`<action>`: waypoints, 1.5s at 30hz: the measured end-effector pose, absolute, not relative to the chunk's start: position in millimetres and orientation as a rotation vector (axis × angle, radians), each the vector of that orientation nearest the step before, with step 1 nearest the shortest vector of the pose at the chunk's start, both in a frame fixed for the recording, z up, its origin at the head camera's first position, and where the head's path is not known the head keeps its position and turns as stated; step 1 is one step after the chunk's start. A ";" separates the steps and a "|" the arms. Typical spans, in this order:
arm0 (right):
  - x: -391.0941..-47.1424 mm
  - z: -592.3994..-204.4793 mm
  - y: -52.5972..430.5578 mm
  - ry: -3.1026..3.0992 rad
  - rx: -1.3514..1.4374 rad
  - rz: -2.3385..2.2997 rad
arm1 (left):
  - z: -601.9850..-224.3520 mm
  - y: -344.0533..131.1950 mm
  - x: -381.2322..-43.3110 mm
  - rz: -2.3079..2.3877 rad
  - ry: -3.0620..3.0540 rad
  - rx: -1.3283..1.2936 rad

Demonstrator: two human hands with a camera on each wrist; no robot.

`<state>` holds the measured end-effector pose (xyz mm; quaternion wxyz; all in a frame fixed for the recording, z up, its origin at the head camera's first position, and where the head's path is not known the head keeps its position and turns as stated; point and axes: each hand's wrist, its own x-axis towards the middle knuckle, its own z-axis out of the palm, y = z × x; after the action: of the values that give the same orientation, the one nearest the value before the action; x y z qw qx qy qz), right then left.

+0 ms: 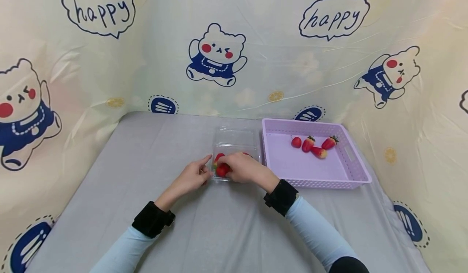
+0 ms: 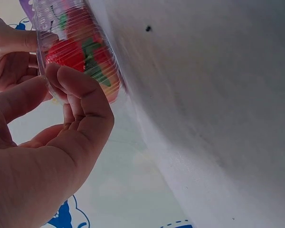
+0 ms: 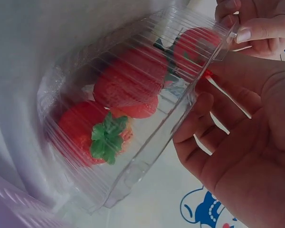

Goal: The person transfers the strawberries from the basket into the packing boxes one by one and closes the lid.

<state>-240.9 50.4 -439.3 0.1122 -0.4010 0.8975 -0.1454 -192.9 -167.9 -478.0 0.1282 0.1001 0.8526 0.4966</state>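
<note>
With left hand (image 1: 191,176) pinching the rim of a clear ribbed plastic box (image 3: 147,154) at centre frame, and right hand (image 1: 243,168) curled round a red strawberry (image 1: 222,170) inside.
Probably steadied against sliding; set just beside a rectangular lilac plastic basket (image 1: 296,166) at centre right, likely for a short reach, with more red strawberries (image 3: 80,128) in the box, four red fruits (image 1: 308,145) in the basket.

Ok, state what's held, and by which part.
The left hand pinches the clear plastic clamshell by its rim; whether the right hand grips a strawberry cannot be told.
</note>
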 end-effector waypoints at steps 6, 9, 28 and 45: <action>-242.0 -439.2 48.2 2.611 -1.160 -0.428 | -477.7 -168.0 -192.6 1.444 2.478 0.299; -243.1 -439.5 47.2 2.604 -1.168 -0.436 | -477.4 -168.1 -192.4 1.442 2.484 0.302; -247.3 -445.0 42.2 2.615 -1.210 -0.421 | -478.5 -168.7 -193.8 1.444 2.500 0.337; -243.9 -433.2 48.2 2.597 -1.225 -0.558 | -479.6 -169.6 -194.7 1.452 2.502 0.353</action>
<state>-243.9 48.2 -433.2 0.1082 -0.4163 0.8826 -0.1897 -194.7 -169.6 -479.6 0.1136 0.1204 0.8529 0.4951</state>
